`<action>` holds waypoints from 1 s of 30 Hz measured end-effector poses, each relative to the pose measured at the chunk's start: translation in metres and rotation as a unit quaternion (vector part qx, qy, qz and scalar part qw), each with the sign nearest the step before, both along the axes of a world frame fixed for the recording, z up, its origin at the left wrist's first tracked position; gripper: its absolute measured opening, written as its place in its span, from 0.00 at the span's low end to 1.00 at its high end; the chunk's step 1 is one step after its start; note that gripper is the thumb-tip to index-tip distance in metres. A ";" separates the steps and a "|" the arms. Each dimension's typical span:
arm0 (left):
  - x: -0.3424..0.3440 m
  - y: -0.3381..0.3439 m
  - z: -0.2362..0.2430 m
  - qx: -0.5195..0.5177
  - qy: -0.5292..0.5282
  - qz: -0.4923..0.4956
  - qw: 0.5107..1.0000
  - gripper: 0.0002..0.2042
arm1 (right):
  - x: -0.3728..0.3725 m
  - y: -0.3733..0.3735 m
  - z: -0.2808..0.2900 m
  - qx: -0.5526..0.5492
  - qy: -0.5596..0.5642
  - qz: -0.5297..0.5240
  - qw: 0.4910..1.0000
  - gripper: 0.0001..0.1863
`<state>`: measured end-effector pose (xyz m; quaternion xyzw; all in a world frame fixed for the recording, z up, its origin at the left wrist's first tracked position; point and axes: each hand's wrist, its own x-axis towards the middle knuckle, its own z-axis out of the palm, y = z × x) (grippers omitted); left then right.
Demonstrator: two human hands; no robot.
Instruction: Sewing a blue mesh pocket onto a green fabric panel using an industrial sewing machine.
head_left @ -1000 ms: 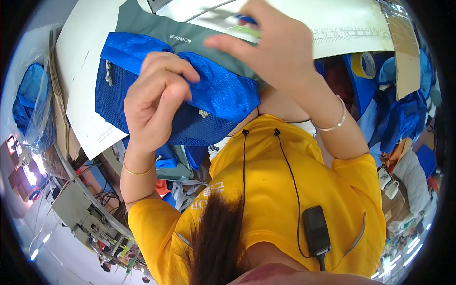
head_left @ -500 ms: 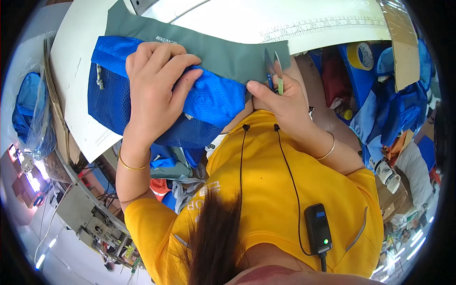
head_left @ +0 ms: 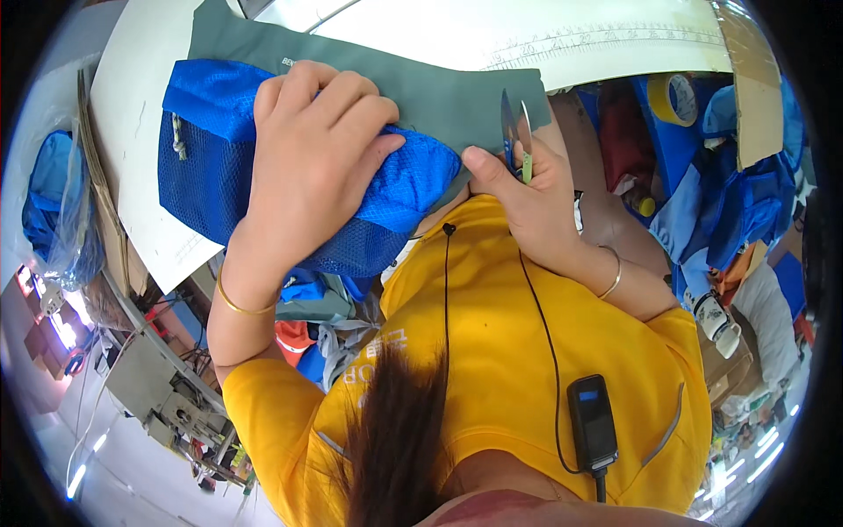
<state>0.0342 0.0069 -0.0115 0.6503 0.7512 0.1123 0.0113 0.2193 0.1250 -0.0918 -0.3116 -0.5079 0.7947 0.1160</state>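
A blue bag piece lies at the table's near edge, with smooth blue fabric (head_left: 408,180) above dark blue mesh (head_left: 202,189). A short pale cord (head_left: 179,139) hangs at its left side. Along its far side runs a grey-green fabric panel (head_left: 430,101), with small print partly covered by my fingers. My left hand (head_left: 312,154) rests over the blue fabric, fingers curled down on it and thumb towards the right. My right hand (head_left: 544,198) is closed around small thread snips (head_left: 509,127), blades pointing away from me. Its thumb tip is by the panel's right end.
The white table (head_left: 132,176) has a printed ruler scale (head_left: 606,39) at the far right. Beside it stand a cardboard piece (head_left: 757,105) and a yellow tape roll (head_left: 672,98) among blue fabric pieces. A plastic-wrapped blue bundle (head_left: 51,202) is at the left.
My left hand has shifted right across the blue fabric, covering more of the print. The right hand with the snips has moved slightly right.
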 end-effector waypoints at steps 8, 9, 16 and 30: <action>-0.012 -0.002 -0.004 -0.009 -0.040 0.019 0.999 0.08 | 0.003 0.002 -0.004 0.036 0.003 0.004 0.999 0.12; -0.015 -0.004 -0.006 -0.010 -0.038 0.021 0.999 0.08 | 0.003 0.002 -0.003 0.036 0.004 0.006 0.999 0.12; -0.020 -0.019 -0.018 0.075 -0.055 0.095 0.991 0.07 | 0.004 0.001 -0.003 0.007 0.019 0.006 1.000 0.14; -0.042 -0.038 -0.010 0.052 0.025 0.163 0.985 0.08 | 0.023 0.005 -0.015 -0.021 -0.015 0.047 0.999 0.10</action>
